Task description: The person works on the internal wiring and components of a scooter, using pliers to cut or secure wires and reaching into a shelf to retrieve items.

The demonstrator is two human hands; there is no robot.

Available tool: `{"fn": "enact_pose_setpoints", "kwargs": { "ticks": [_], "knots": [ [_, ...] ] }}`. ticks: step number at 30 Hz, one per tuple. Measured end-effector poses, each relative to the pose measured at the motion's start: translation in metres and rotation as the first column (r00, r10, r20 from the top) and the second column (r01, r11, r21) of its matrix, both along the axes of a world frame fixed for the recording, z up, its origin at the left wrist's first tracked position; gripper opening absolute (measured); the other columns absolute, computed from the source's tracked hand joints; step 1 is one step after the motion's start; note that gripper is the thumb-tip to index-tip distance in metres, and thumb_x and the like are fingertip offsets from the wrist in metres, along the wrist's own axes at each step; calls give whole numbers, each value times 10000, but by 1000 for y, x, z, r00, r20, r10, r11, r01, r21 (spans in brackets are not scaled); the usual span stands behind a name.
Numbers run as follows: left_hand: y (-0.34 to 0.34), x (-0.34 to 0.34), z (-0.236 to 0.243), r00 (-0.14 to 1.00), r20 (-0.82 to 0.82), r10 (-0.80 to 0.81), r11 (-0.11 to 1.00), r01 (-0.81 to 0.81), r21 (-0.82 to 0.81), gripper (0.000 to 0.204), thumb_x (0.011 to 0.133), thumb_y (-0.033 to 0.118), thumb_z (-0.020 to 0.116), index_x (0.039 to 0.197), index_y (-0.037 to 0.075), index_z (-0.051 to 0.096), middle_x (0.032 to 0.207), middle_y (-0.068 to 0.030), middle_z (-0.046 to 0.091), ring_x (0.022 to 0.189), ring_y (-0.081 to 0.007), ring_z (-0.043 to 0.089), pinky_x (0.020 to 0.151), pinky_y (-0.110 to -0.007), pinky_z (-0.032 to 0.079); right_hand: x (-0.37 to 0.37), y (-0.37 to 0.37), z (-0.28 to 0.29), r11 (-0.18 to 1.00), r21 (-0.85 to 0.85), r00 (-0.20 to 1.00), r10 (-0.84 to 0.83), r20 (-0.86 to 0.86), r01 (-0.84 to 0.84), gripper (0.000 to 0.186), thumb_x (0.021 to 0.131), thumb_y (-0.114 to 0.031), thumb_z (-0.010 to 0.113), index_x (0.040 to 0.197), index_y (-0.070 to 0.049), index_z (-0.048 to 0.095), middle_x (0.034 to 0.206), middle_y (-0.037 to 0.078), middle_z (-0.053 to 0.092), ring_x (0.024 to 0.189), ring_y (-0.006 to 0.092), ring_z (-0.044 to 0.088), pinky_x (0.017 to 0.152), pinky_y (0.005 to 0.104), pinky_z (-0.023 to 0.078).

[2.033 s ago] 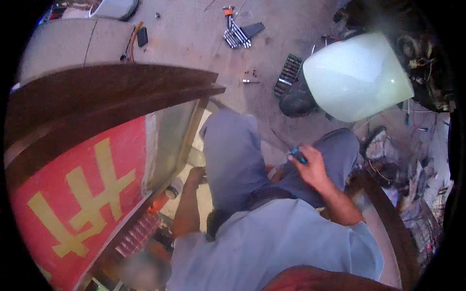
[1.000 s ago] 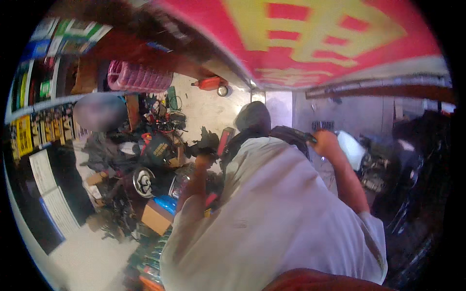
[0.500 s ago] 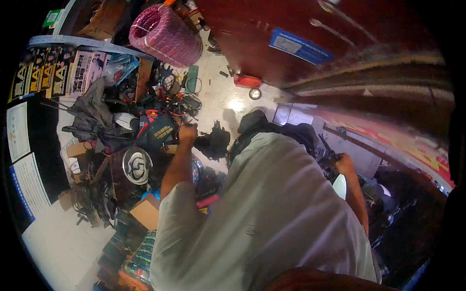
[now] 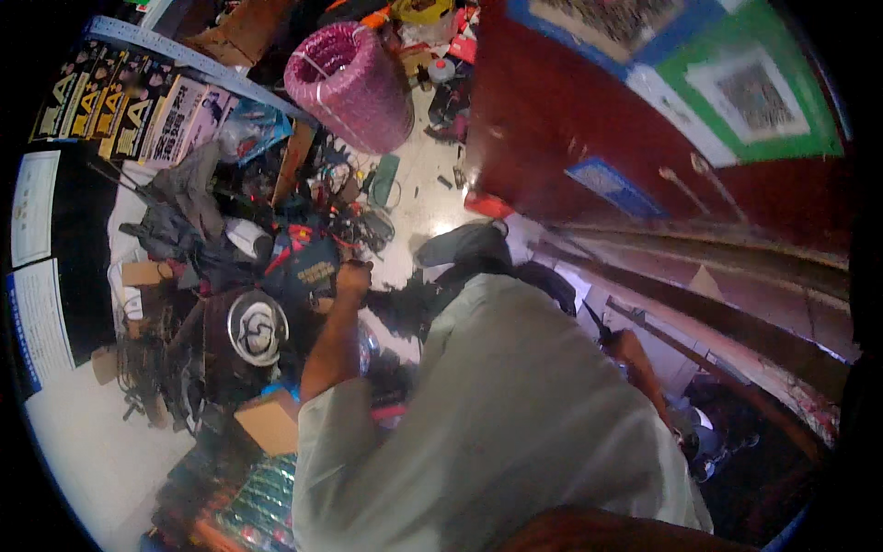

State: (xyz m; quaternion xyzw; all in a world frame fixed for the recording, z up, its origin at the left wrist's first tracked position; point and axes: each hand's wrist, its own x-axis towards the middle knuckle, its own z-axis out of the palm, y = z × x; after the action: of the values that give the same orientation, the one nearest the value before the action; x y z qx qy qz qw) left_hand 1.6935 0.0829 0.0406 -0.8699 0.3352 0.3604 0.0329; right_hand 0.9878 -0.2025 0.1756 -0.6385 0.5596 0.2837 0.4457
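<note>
I can't tell either grip: left hand (image 4: 353, 278) curled near the bag (image 4: 311, 267), right hand (image 4: 627, 348) dim; coil (image 4: 361, 99) toward the floor's (image 4: 425, 210) far edge.

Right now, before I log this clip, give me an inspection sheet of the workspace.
Surface: pale smooth floor, crowded on the left.
Job's things: dark fabric bag with red parts, beside the left hand.
Clutter: pink-wrapped coil, round silver-and-black disc, brown cardboard box.
Hands: left fingers curled, grip unclear; right hand partly hidden, contents unclear.
Cables: dark tangled cables, beyond the left hand.
Surroundings: dark red panel, ahead and to the right.
</note>
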Motion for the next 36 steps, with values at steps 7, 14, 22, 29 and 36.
{"fn": "enact_pose_setpoints", "kwargs": {
  "ticks": [7,14,22,29,36],
  "knots": [
    [-237,145,27,987,-35,156,951,-160,-265,461,848,447,658,1088,58,714,1145,-247,687,1075,-426,659,924,-517,515,69,50,-41,941,11,938,-339,73,339,352,901,-348,664,1001,-13,699,827,129,707,722,242,670,643,410,520],
    [-498,207,110,873,-487,-16,709,-334,-621,426,874,354,711,1126,10,706,995,-164,734,832,-259,697,735,-394,517,156,171,-67,586,122,528,-788,318,801,398,936,-381,629,1092,-16,653,891,116,694,749,221,657,636,385,521],
    [-652,130,285,769,-385,-510,336,-234,-912,348,886,275,765,1127,30,709,1008,-92,742,878,-158,675,826,-320,525,244,296,-98,-10,486,-219,-901,375,874,437,980,-415,573,1178,-27,608,992,108,678,777,214,640,638,382,528],
    [-681,52,362,596,40,-802,-9,55,-998,373,923,303,722,1189,42,701,1048,-92,738,960,-230,681,906,-342,523,311,354,-54,303,135,167,-787,594,943,442,981,-351,578,1277,-24,550,1158,110,638,906,192,634,734,330,546],
    [-738,-98,365,452,81,-888,-53,73,-996,286,924,239,594,1097,56,730,1077,-193,708,1000,-384,667,889,-518,520,379,356,2,-255,595,-605,-609,513,762,508,1005,-361,559,1370,-12,497,1269,102,597,1038,192,606,849,325,528]
  ]
}}
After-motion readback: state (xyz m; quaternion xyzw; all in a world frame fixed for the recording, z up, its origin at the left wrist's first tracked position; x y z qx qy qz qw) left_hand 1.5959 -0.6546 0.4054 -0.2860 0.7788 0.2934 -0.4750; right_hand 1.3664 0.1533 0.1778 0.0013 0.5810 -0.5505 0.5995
